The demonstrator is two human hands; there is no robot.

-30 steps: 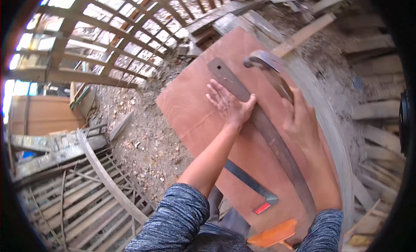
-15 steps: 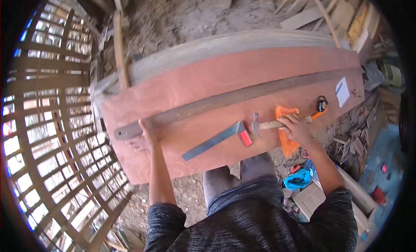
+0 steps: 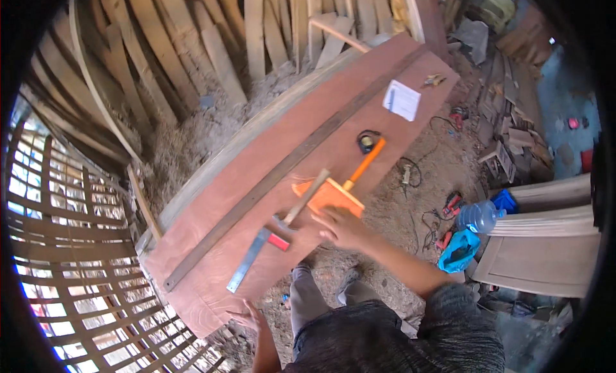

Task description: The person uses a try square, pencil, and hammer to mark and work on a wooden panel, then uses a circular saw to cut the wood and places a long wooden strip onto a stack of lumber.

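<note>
My left hand (image 3: 249, 315) is open, its fingers spread at the near left edge of a reddish wooden board (image 3: 192, 307). Beside the near edge of a flat orange thing (image 3: 343, 198), my right hand (image 3: 346, 228) hovers or rests with fingers apart; whether it touches cannot be told. A claw hammer (image 3: 309, 194) lies with its wooden handle across the orange thing. Left of the hammer is a try square (image 3: 250, 259) with a red stock. An orange-handled tool (image 3: 368, 159) and a black tape measure (image 3: 368, 141) lie farther off. A long dark straight strip (image 3: 282, 167) runs along the board.
White paper (image 3: 402, 100) and small pieces (image 3: 434, 80) lie at the board's far end. Planks (image 3: 256, 33) lean at the back; a slatted wall (image 3: 70, 257) stands left. On the right floor are a water bottle (image 3: 478, 217), a blue bag (image 3: 459, 250), cords and wooden panels (image 3: 539, 264).
The view has turned, showing more floor to the right. My right hand has come off the hammer handle. My left hand has left the strip's end and moved to the board's near edge.
</note>
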